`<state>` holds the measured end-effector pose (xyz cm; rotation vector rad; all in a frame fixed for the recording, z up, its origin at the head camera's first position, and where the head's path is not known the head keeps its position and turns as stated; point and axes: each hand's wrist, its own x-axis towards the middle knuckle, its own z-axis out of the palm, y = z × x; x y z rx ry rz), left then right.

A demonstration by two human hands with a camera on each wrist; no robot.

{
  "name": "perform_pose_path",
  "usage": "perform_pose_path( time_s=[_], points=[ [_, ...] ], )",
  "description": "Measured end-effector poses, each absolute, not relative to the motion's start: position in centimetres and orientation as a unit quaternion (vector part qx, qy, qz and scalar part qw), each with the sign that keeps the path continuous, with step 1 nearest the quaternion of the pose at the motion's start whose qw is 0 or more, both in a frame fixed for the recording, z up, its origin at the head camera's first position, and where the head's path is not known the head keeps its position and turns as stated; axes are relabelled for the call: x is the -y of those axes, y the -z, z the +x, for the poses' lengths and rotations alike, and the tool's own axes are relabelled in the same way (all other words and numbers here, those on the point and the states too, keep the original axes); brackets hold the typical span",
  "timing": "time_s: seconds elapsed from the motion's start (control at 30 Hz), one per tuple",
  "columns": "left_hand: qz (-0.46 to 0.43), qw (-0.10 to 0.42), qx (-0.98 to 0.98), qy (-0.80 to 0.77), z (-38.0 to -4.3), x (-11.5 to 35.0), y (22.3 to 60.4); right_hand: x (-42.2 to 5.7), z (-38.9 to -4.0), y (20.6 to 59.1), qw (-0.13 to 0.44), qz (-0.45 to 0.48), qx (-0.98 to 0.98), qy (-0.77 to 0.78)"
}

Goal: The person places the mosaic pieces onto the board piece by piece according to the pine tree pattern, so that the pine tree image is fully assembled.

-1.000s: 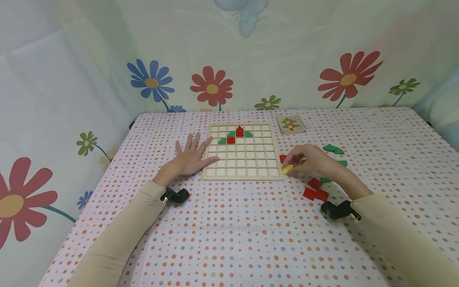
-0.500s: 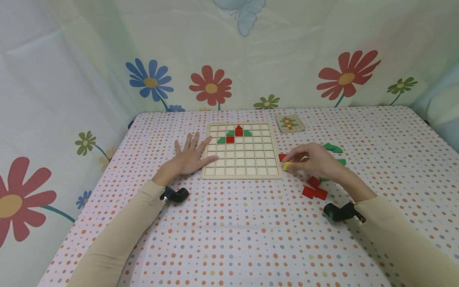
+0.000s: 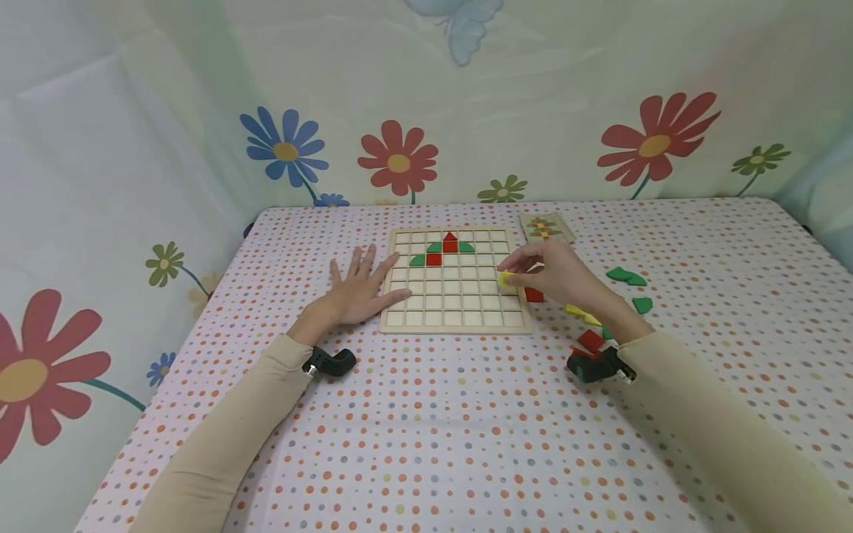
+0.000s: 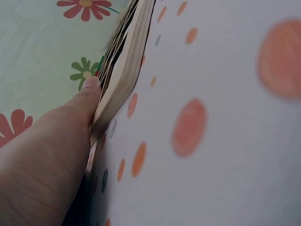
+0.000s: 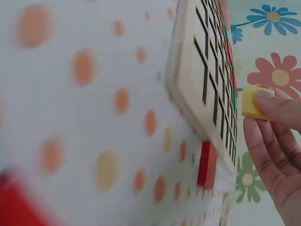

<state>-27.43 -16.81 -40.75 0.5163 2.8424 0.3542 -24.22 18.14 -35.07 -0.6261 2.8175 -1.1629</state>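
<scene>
A wooden grid board (image 3: 456,329) lies on the dotted table. In its upper cells sit a red triangle (image 3: 449,237), two red squares (image 3: 434,260) and several green curved pieces (image 3: 466,247). My left hand (image 3: 355,295) lies flat with fingers spread, its thumb and fingertips on the board's left edge. Between thumb and fingers my right hand (image 3: 556,274) pinches a yellow square tile (image 5: 254,101), held above the board's right side. A red tile (image 3: 534,295) lies beside the board's right edge, below the right hand.
A pattern card (image 3: 546,228) with a tree-like picture lies behind the board's right corner. Yellow pieces (image 3: 583,314), green pieces (image 3: 626,277) and red tiles (image 3: 590,340) are scattered to the right, some partly hidden by the right wrist. A flowered cloth (image 3: 560,89) hangs behind the table.
My right hand has lifted the yellow tile from beside the board and carried it left, over the board's right side. More yellow pieces now show by the right wrist. The left hand stays put.
</scene>
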Motion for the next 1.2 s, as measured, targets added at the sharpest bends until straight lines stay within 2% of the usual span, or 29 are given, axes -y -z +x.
perform_pose_path(
  time_s=[0.23,0.5,1.0,1.2],
  points=[
    [0.181,0.107,-0.97,-0.119,-27.4,16.8,40.7,-14.7,-27.4,35.5,0.027,-0.227,-0.893,0.388],
    [0.178,0.108,-0.972,-0.112,-27.6,16.7,40.8,-11.7,-29.5,36.1,0.012,-0.234,-0.89,0.392],
    [0.174,0.107,-0.972,-0.119,-27.4,16.4,40.0,-10.6,-30.4,36.0,0.022,-0.213,-0.899,0.383],
    [0.169,0.113,-0.972,-0.116,-27.1,16.6,40.8,-10.0,-30.2,36.7,0.022,-0.223,-0.91,0.348]
  ],
)
